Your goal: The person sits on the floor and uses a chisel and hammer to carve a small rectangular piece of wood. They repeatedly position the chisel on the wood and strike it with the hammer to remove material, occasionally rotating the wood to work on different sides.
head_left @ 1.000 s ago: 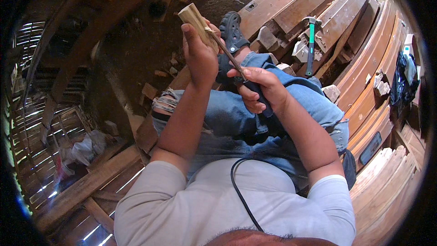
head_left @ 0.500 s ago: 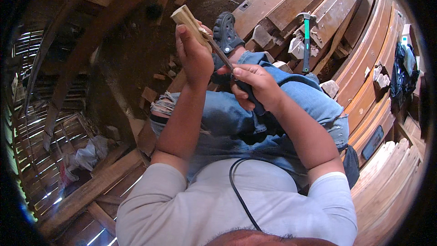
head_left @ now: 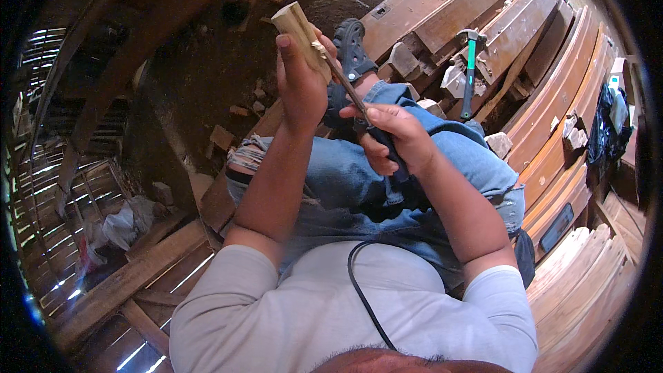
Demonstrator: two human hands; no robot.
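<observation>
My left hand is wrapped round a short, pale block of wood, held up above my left knee with its top end tilted to the left. In my right hand is a chisel with a thin metal blade and a dark handle. Its tip touches the side of the wood, where a small pale curl of shaving stands up. The fingers behind the wood are partly hidden.
A hammer with a green and black handle lies on stacked brown boards at right. A phone and pale planks are nearer. White plastic lies at left by a wooden beam. Wood scraps dot the ground.
Both hands, with the wood and the chisel, have shifted slightly to the right in the picture. The background has tilted a little as the view moved. Both grips stay as they were.
</observation>
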